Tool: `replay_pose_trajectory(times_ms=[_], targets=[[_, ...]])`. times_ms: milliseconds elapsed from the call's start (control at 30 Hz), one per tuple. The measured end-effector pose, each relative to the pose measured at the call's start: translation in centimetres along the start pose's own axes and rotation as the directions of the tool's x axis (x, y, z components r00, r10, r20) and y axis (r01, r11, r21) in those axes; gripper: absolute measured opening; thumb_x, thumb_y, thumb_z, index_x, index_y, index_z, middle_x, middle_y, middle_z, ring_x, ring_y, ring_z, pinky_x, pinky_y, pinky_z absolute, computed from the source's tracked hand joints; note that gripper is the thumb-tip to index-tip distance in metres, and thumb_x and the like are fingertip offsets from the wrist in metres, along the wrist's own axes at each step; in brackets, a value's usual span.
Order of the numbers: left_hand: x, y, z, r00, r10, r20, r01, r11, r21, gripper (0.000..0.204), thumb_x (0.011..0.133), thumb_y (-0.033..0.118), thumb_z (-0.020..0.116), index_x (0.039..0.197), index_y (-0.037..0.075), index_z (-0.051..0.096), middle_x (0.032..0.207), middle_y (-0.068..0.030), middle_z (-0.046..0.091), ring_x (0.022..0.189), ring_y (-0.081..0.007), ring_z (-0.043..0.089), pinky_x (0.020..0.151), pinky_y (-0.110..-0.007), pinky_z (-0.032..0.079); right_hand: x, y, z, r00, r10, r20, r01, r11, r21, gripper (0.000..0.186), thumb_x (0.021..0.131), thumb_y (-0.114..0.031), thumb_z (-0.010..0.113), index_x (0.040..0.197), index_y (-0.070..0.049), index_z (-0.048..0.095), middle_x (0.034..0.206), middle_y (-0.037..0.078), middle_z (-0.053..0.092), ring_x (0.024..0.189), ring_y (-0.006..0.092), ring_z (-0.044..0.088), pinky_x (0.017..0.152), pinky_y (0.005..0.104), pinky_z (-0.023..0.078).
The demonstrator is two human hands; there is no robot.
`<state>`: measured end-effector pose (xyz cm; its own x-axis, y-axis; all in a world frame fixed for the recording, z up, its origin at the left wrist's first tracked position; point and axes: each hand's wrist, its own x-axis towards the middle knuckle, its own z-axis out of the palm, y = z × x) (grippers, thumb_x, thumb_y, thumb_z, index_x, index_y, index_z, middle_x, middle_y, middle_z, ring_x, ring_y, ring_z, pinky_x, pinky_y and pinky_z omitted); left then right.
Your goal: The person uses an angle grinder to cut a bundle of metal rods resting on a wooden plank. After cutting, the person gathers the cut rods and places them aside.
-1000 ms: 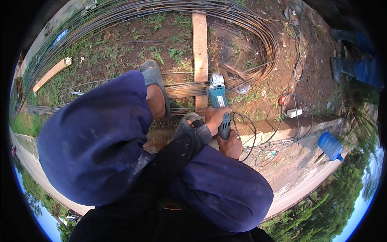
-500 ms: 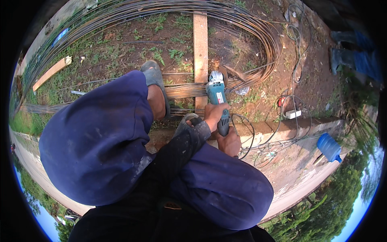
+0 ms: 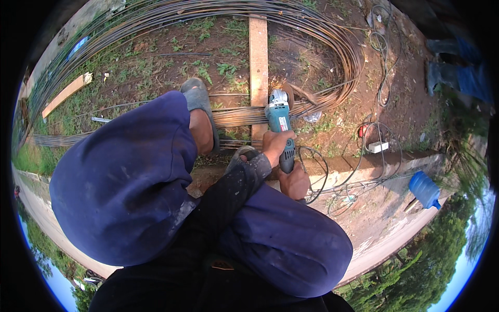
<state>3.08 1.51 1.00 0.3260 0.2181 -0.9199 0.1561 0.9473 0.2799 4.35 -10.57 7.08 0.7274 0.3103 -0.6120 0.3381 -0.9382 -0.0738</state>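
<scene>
My left hand is closed round the body of a teal angle grinder. Behind it, my right hand grips the tool's dark rear end. The grinder's silver head points away from me, and its disc stands on edge at the right side of the head. Orange sparks fly just beyond the head. The disc is at a bundle of thin steel rods, beside a wooden plank that the rods cross. The exact contact point is hidden by the grinder head.
Long rods curve round at the far side and right. My sandalled foot stands left of the plank. A power cable trails right to a white socket box. A blue water jug lies at right; a person's blue trouser legs show at far right.
The sparks beyond the grinder head are more widely scattered. The grinder and both hands have barely moved.
</scene>
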Motion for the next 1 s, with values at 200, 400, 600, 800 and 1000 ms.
replay_pose_trajectory(times_ms=[200, 400, 600, 800, 1000], targets=[[0.1, 0.1, -0.1, 1.000, 0.014, -0.002, -0.014, 1.000, -0.007, 0.021, 0.070, 0.015, 0.075, 0.079, 0.001, 0.063, 0.071, -0.0057, 0.059, 0.061, -0.0166, 0.058, 0.057, -0.035, 0.046, 0.0, -0.4, -0.2, 1.000, -0.005, 0.010, 0.005, 1.000, -0.001, 0.048, 0.072, -0.030, 0.079, 0.106, -0.002, 0.059, 0.083, 0.028, 0.068, 0.082, 0.0463, 0.067, 0.073, 0.0538, 0.053], [0.9, -0.4, -0.3, 1.000, -0.022, -0.003, 0.023, 1.000, 0.020, 0.021, 0.069, 0.014, 0.075, 0.081, 0.002, 0.062, 0.072, -0.0054, 0.059, 0.062, -0.0164, 0.058, 0.058, -0.034, 0.046, 0.0, -0.4, -0.3, 0.998, -0.054, -0.025, 0.055, 0.998, 0.032, 0.049, 0.072, -0.030, 0.078, 0.107, -0.002, 0.059, 0.084, 0.027, 0.068, 0.080, 0.0461, 0.067, 0.072, 0.0534, 0.052], [0.8, -0.1, -0.4, 1.000, -0.003, -0.025, 0.005, 0.997, 0.078, 0.024, 0.070, 0.015, 0.075, 0.085, 0.001, 0.063, 0.075, -0.0054, 0.060, 0.065, -0.0161, 0.059, 0.061, -0.034, 0.047, 0.0, -0.7, -0.3, 0.997, -0.060, -0.039, 0.060, 0.998, 0.014, 0.044, 0.073, -0.031, 0.077, 0.101, -0.002, 0.060, 0.082, 0.025, 0.068, 0.079, 0.0451, 0.067, 0.071, 0.0532, 0.052], [0.6, 0.2, -0.5, 1.000, -0.003, 0.003, 0.003, 0.999, 0.049, 0.023, 0.071, 0.016, 0.075, 0.085, 0.002, 0.064, 0.076, -0.0052, 0.061, 0.067, -0.0163, 0.059, 0.062, -0.035, 0.047, 0.0, -1.2, -0.4, 0.999, -0.031, -0.028, 0.030, 0.999, -0.018, 0.041, 0.074, -0.032, 0.076, 0.098, -0.003, 0.059, 0.082, 0.025, 0.069, 0.079, 0.0451, 0.067, 0.071, 0.0532, 0.053], [0.4, -0.1, -0.7, 1.000, 0.012, 0.019, -0.014, 0.998, 0.063, 0.022, 0.071, 0.015, 0.075, 0.085, 0.001, 0.064, 0.076, -0.0059, 0.061, 0.066, -0.0168, 0.059, 0.062, -0.035, 0.047, -0.5, -2.1, -1.0, 0.997, 0.071, 0.014, -0.070, 0.996, -0.057, 0.042, 0.076, -0.033, 0.075, 0.102, -0.004, 0.058, 0.083, 0.027, 0.068, 0.080, 0.0461, 0.067, 0.072, 0.0540, 0.052]])
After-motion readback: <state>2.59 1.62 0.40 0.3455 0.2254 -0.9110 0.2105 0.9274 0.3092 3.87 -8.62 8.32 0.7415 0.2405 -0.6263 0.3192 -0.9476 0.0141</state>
